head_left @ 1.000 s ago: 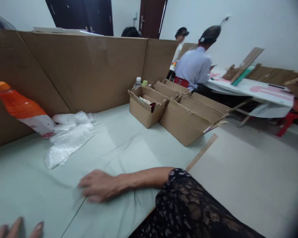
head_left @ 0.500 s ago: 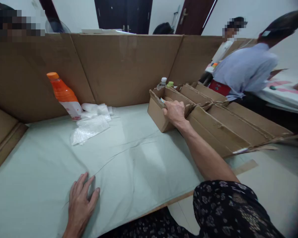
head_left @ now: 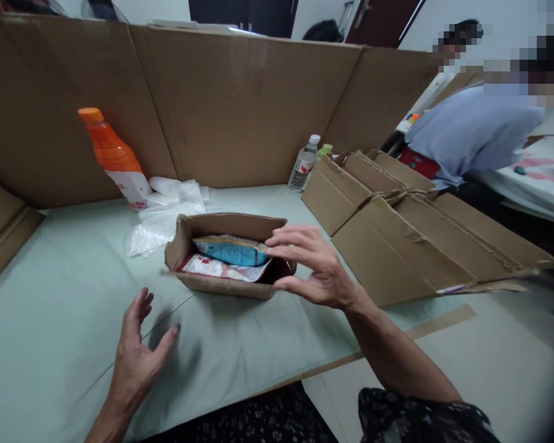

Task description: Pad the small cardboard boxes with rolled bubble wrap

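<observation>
An open cardboard box (head_left: 226, 288) stands in the middle of the covered table. Inside it lie a blue packet (head_left: 233, 251) and a white packet with red print (head_left: 212, 268). My right hand (head_left: 316, 264) is at the box's right end, fingers spread and thumb apart. Its fingertips reach the box's edge; whether they press on it I cannot tell. Left of the box and nearer to me, my left hand (head_left: 136, 357) is raised a little over the cloth. It holds nothing, with thumb and fingers apart.
An orange bottle (head_left: 115, 157) leans by the cardboard wall (head_left: 240, 111), beside bubble wrap (head_left: 154, 221). A clear water bottle (head_left: 305, 165) stands at the back right. More cardboard boxes (head_left: 388, 252) line the right side. A person in a light blue shirt (head_left: 471, 129) is beyond them.
The cardboard box has come from the right-hand row to the table's middle with my right hand, uncovering the water bottle. My left hand has lifted off the cloth. The view has tilted down.
</observation>
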Demonstrator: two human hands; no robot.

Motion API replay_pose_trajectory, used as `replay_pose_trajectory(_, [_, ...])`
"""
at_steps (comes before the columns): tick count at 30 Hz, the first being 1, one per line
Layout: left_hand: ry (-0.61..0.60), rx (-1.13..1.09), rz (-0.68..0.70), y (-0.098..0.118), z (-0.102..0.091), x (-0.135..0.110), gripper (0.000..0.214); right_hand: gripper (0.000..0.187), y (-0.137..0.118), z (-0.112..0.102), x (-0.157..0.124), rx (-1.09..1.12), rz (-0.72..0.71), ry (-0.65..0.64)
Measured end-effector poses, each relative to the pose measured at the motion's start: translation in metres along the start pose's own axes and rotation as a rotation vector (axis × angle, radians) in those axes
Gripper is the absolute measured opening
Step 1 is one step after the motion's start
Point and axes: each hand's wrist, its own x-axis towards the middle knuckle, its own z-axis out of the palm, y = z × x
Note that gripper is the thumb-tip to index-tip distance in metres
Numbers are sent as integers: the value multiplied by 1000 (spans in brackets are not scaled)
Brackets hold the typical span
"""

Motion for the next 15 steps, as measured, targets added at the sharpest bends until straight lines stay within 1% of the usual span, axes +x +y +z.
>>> replay_pose_trajectory(2, [-20, -29, -9, 4, 3, -2, 90, 44, 5, 7, -11, 116, 115, 216])
replay_pose_trajectory(4, [-41, -38, -23, 5, 5, -1, 87, 45, 19, 20, -25, 231, 324, 407])
replay_pose_trajectory(5, [-50, -46, -29, 5, 7, 1, 86, 45, 28, 29, -32, 291, 442, 456])
replay_pose_trajectory(6, [-54, -59, -35, 6, 8, 4, 86, 46, 35, 39, -39, 355, 548, 463])
replay_pose_trajectory(7, [-56, -75, -45, 6, 11, 8, 87, 48, 40, 50, -46, 419, 635, 436])
replay_pose_trajectory(9, [-72, -113, -63, 9, 19, 17, 82, 53, 45, 72, -58, 526, 734, 334])
replay_pose_trajectory(11, [-114, -154, -71, 14, 30, 24, 69, 55, 43, 90, -68, 575, 751, 262])
replay_pose_trajectory(13, [-147, -192, -69, 20, 41, 27, 57, 53, 41, 101, -75, 568, 749, 261])
replay_pose_trajectory(15, [-127, -216, -71, 25, 50, 28, 52, 51, 43, 108, -76, 541, 765, 288])
